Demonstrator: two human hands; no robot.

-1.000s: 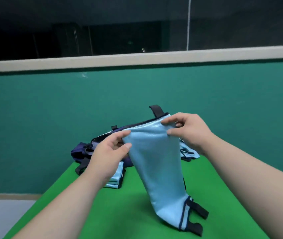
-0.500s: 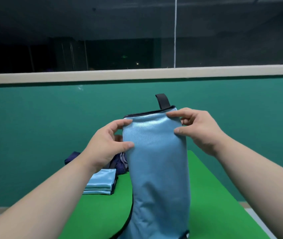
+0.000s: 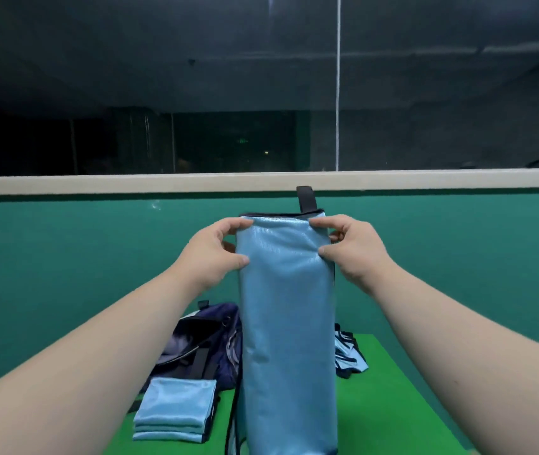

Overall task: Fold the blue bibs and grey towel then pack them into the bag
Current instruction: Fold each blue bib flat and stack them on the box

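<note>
A light blue bib (image 3: 286, 323) with dark trim hangs straight down in front of me, doubled lengthwise, a black strap sticking up from its top edge. My left hand (image 3: 212, 254) pinches its top left corner and my right hand (image 3: 353, 247) pinches its top right corner. Behind it on the green table (image 3: 389, 405) lies the dark navy bag (image 3: 202, 343), open. A stack of folded blue bibs (image 3: 176, 408) sits in front of the bag at the left. Another unfolded blue bib (image 3: 350, 356) lies crumpled to the right. The grey towel is not in sight.
A teal wall (image 3: 64, 257) with a pale ledge rises right behind the table's far edge. Dark glass fills the upper view. The table's right edge runs diagonally near my right forearm.
Both hands have lifted the bib higher and pulled it straight, so it now hangs vertically off the table. The view has tilted upward.
</note>
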